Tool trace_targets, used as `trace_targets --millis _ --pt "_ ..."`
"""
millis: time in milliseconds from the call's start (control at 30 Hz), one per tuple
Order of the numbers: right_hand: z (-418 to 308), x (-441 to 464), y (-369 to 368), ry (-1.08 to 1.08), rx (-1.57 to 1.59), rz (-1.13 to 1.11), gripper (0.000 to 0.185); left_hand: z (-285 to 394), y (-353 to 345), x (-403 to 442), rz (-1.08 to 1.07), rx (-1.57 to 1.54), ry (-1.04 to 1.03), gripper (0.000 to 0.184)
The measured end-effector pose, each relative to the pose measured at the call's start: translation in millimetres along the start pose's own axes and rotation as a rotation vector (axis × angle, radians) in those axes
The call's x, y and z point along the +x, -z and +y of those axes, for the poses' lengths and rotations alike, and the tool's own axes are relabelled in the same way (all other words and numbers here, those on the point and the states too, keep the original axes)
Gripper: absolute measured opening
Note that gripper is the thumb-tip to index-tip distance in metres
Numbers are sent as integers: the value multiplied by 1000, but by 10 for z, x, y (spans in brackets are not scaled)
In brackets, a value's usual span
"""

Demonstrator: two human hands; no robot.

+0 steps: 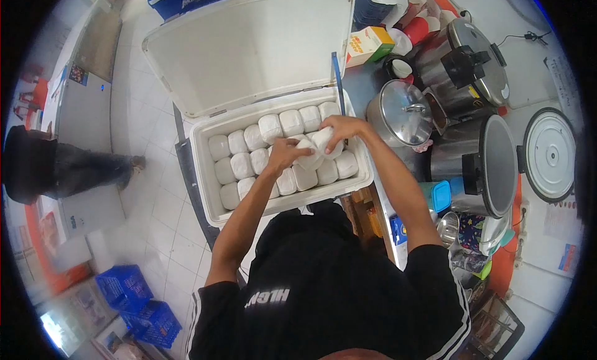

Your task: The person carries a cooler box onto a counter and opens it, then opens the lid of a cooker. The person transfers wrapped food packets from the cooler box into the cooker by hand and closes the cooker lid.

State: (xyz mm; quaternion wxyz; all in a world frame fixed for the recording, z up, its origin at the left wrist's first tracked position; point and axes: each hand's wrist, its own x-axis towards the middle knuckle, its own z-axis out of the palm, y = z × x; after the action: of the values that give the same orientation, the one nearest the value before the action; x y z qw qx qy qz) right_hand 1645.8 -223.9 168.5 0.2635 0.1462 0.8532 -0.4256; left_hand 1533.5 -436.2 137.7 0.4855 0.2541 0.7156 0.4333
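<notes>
A white cooler box (198,152) stands before me with its lid (255,46) raised. Rows of rounded white wrapped packets (253,137) fill it; what is inside the wrapping is hidden. My left hand (287,153) has its fingers closed at the edge of a white packet (306,159) over the right middle of the box. Just beside it, my right hand (342,129) grips a white packet (322,138) from above, thumb and fingers around it. The two hands are close together, and I cannot tell whether they touch the same wrapping.
On the right counter are a lidded steel pot (401,113), large cookers (476,167), a round lid (550,155) and a yellow-green carton (371,44). A blue cooler (186,0) sits behind the raised lid. At left are another person's legs (87,167) and blue baskets (124,287).
</notes>
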Motion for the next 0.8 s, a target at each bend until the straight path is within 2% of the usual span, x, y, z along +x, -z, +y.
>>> trace_targets --millis 33,67,100,133,167,200,267,333,400,433,500,533,567,633,667,733,800 --pt "41 46 -55 45 -49 -6 82 -71 -19 -10 -2 7 -8 65" --pt "105 57 -76 45 -48 4 82 -155 -51 -39 104 135 -118 64" --pt "74 29 -111 13 65 -21 88 -183 -65 -91 208 262 -225 63" --pt "48 12 -125 -18 180 -48 93 -204 -33 -116 203 267 -229 63" --pt "25 8 -130 -118 212 -73 92 -233 40 -142 131 60 -151 62" --pt "36 49 -151 -120 220 -63 92 -253 129 -168 57 -145 -72 62" --pt "81 161 -229 82 108 -47 90 -699 263 -97 169 -493 -22 57" --pt "5 171 -260 90 49 -8 89 -490 443 -389 103 -914 -52 48" --pt "-56 146 -230 69 73 -64 78 -504 558 -465 97 -1046 -82 39" --pt "2 209 -249 62 87 -88 82 -445 585 -523 78 -1033 -105 46" --pt "-2 351 -291 37 -76 -112 85 -310 554 -576 84 -994 -92 53" --pt "-6 400 -300 45 -60 -110 87 -355 540 -519 -7 -1034 -142 59" --pt "4 399 -326 53 -40 -105 89 -214 462 -564 36 -1026 -145 62" --pt "-160 14 -172 175 -3 71 83 -98 385 -553 6 -1090 -107 66" --pt "-200 -293 -40 139 13 127 83 -13 340 -571 26 -1119 -77 67" --pt "-256 -950 232 224 266 173 74 -23 343 -504 -111 -1111 -146 70" --pt "-137 -1710 446 327 253 423 75 152 277 -461 -190 -1062 -125 65"
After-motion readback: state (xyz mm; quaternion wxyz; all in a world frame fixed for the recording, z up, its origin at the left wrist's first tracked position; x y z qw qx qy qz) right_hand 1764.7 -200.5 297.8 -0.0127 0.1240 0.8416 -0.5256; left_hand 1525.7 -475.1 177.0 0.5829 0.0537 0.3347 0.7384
